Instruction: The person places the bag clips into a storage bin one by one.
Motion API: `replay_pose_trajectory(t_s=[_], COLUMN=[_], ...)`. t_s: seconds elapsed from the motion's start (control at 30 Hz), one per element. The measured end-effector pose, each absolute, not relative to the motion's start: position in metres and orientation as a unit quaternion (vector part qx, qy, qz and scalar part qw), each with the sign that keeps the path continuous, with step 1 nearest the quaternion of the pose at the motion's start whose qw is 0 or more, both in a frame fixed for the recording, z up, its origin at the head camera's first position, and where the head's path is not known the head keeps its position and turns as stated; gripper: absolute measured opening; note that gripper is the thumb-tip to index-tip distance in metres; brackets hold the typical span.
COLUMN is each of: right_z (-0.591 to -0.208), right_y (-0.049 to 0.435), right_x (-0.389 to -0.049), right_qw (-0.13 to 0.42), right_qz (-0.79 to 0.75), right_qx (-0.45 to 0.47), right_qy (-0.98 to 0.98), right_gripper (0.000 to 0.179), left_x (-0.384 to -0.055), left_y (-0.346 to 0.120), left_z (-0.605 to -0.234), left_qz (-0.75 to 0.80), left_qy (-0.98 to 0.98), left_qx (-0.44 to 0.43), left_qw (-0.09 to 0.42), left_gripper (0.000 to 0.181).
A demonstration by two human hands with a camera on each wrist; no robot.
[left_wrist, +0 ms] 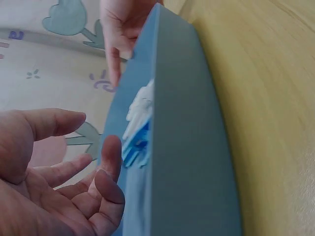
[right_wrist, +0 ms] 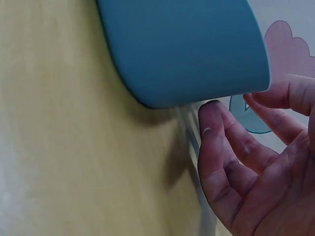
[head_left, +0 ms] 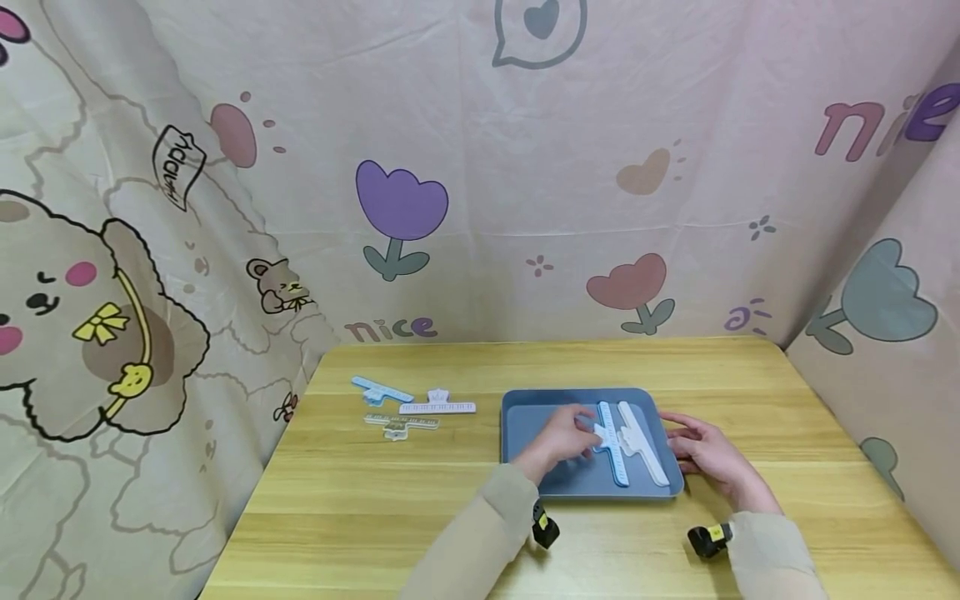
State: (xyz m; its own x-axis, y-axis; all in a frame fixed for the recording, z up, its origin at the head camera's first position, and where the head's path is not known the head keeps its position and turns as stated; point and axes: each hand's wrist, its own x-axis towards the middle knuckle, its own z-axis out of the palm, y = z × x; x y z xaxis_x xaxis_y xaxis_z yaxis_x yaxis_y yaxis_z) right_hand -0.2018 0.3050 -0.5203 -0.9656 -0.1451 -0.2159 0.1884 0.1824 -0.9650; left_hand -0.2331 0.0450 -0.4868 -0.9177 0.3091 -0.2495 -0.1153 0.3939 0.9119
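Note:
A blue-grey tray (head_left: 566,490) holds a blue ruler clip (head_left: 613,450) and, to its right, a white ruler clip (head_left: 645,450), lying side by side at a slant. Over the tray, just left of the blue clip, is my left hand (head_left: 564,437). In the left wrist view its thumb and bent fingers (left_wrist: 111,152) stand apart with nothing between them. My right hand (head_left: 708,454) is at the tray's right side. Seen from the right wrist, its thumb and fingertips are at the tray's rim, loosely bent and not closed round it.
Left of the tray on the wooden table (head_left: 360,500) lie three more ruler clips: a blue one (head_left: 382,388), a white one (head_left: 438,407) and a see-through one (head_left: 401,423). A patterned curtain (head_left: 487,208) hangs behind the table and along its sides.

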Motion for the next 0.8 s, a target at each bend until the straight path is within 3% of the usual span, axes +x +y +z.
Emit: replay_pose_trajectory(t_s=[0.53, 0.8], right_z=[-0.521, -0.523], right_y=[0.305, 0.305], right_x=[-0.208, -0.209], right_qw=[0.093, 0.106], right_qz=[-0.64, -0.664], right_qx=[0.005, 0.02], right_qy=[0.763, 0.74], right_gripper=[0.055, 0.058], left_x=[-0.227, -0.225], left_y=[0.001, -0.029], left_z=[-0.464, -0.455], left_qz=[0.589, 0.635], left_qy=[0.78, 0.748], left_qx=[0.121, 0.131], left_qw=[0.174, 0.142], left_gripper=[0.04, 0.04])
